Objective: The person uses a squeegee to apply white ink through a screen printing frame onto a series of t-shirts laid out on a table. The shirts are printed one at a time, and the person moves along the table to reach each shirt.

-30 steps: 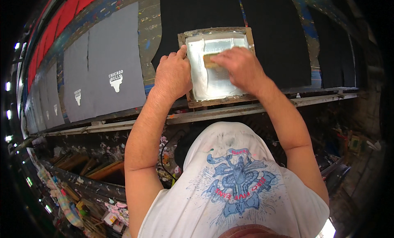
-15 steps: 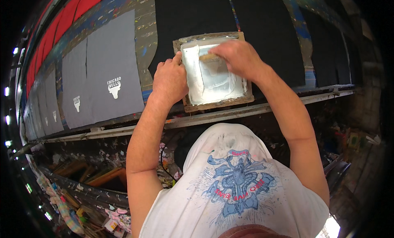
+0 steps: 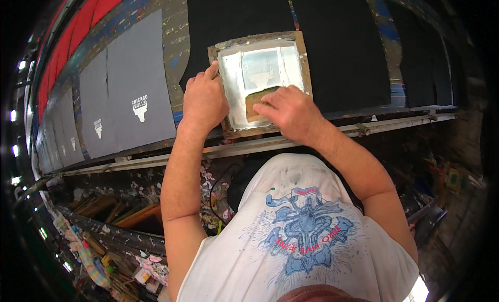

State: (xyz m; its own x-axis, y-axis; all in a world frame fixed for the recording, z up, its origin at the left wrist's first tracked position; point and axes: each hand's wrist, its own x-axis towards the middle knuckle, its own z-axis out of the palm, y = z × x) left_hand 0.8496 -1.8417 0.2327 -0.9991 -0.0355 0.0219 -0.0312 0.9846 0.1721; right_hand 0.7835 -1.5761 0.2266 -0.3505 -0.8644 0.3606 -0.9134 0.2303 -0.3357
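Note:
A wooden-framed printing screen (image 3: 304, 68) coated with white ink lies on a black fabric panel (image 3: 340, 47); a pale printed shape shows through the mesh. My left hand (image 3: 205, 99) grips the left side of the frame, fingers bent and index finger at the edge. Low in the screen, my right hand (image 3: 291, 109) is closed on a flat tan squeegee (image 3: 254, 101), pressed to the inked surface.
Grey panels (image 3: 125, 68) with white prints lie left on the paint-spattered bench (image 3: 176, 36), red fabric (image 3: 83, 21) behind them. More black fabric (image 3: 426, 62) lies right. A metal rail (image 3: 249, 145) runs along the front edge. Wooden boards (image 3: 135, 219) and clutter sit below.
My right hand and the squeegee have moved down the screen toward me, uncovering the pale shape in the mesh's upper part. My left hand stays on the frame's left edge.

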